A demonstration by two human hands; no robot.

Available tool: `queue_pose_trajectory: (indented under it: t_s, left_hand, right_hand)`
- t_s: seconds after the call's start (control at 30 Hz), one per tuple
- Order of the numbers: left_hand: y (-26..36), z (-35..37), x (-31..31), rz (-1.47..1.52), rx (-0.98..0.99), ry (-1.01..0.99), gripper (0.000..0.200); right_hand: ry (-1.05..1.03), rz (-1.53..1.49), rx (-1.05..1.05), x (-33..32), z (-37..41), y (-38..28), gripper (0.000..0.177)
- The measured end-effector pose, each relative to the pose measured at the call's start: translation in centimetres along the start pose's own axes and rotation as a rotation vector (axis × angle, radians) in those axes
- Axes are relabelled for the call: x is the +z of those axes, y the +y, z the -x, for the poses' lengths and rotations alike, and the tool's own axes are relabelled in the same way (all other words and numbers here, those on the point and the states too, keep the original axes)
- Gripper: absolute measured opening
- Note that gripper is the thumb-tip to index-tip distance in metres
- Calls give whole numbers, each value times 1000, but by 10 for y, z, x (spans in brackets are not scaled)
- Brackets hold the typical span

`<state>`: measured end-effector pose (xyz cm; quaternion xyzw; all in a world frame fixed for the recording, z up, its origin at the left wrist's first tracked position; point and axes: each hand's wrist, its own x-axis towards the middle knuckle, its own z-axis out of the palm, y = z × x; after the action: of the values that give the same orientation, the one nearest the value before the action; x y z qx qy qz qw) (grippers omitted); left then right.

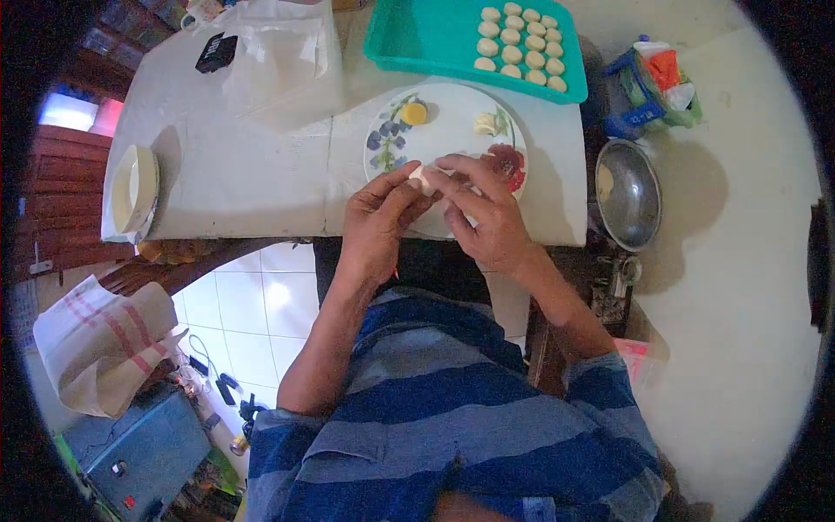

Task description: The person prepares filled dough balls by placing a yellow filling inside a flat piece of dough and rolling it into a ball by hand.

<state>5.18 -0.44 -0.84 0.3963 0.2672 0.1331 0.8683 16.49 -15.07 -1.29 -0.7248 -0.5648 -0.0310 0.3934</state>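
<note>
Over the near part of a floral plate (439, 97), my left hand (379, 216) pinches a small pale piece of dough (421, 180) between thumb and fingers. My right hand (494, 217) comes in from the other side. Its fingers are stretched out and apart, with the fingertips touching the dough and the thumb away from it. A yellow ball (414, 113) lies on the plate's far left part. A pale lump of dough (484, 124) rests on its far right. Behind the plate, a green tray (426, 43) bears several round, pale dough pieces (511, 36) in rows.
A clear plastic bag (287, 61) and a small black packet (217, 53) lie at the back left. At the table's left edge is a round white container (135, 190). A metal bowl (633, 196) and a blue-green packet (639, 91) are on the right.
</note>
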Motion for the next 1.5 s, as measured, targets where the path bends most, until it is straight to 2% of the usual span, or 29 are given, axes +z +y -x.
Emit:
queue_pose_trajectory:
  t_s: [0.03, 0.17, 0.23, 0.27, 0.33, 0.47, 0.53, 0.67, 0.83, 0.97, 1.07, 1.13, 1.23, 1.33, 1.37, 1.43, 1.47, 1.5]
  left_hand:
    - [2, 1, 1, 8, 9, -8, 37]
    - [8, 9, 9, -36, 16, 6, 38]
    - [9, 10, 10, -238, 89, 9, 39]
    - [8, 10, 8, -238, 88, 9, 39]
    - [5, 10, 5, -299, 156, 4, 39]
    - [6, 12, 6, -367, 173, -6, 40]
    - [4, 12, 3, -493, 215, -49, 39]
    - [-1, 12, 3, -484, 208, -60, 38]
    - [4, 15, 8, -625, 225, -44, 39]
    - [1, 13, 6, -605, 226, -42, 37]
    - [2, 13, 7, -516, 206, -75, 36]
    - [5, 13, 8, -478, 105, -69, 36]
    - [6, 14, 9, -398, 134, -86, 36]
    - [9, 14, 11, -351, 88, -79, 36]
    - [8, 14, 10, -351, 88, -78, 36]
    - [6, 12, 6, -272, 71, -69, 34]
    - [5, 12, 6, -272, 71, -68, 34]
    - [5, 12, 6, -268, 64, -60, 34]
  right_hand:
    - [18, -134, 74, 0, 0, -1, 58]
    - [35, -239, 86, -5, -7, -7, 49]
    - [64, -270, 83, -6, -10, -7, 41]
    - [65, -270, 84, -8, -11, -8, 41]
    - [89, -393, 265, -11, -12, -11, 42]
    - [50, -326, 285, -21, -19, -10, 45]
    - [32, -240, 175, -23, -22, -8, 45]
    - [6, -272, 132, -18, -24, -1, 43]
    - [-41, -288, 161, -18, -23, 0, 36]
    - [12, -247, 147, -14, -20, 2, 33]
    - [33, -397, 263, -11, -18, 3, 30]
    - [62, -498, 347, -9, -16, 6, 27]
    - [91, -623, 403, -5, -13, 7, 25]
    - [79, -597, 462, -9, -14, 5, 23]
    - [79, -598, 462, -13, -16, 5, 23]
    - [60, -295, 134, -21, -18, 8, 26]
    - [60, -296, 134, -23, -18, 6, 26]
    - [34, -167, 56, -25, -17, 4, 26]
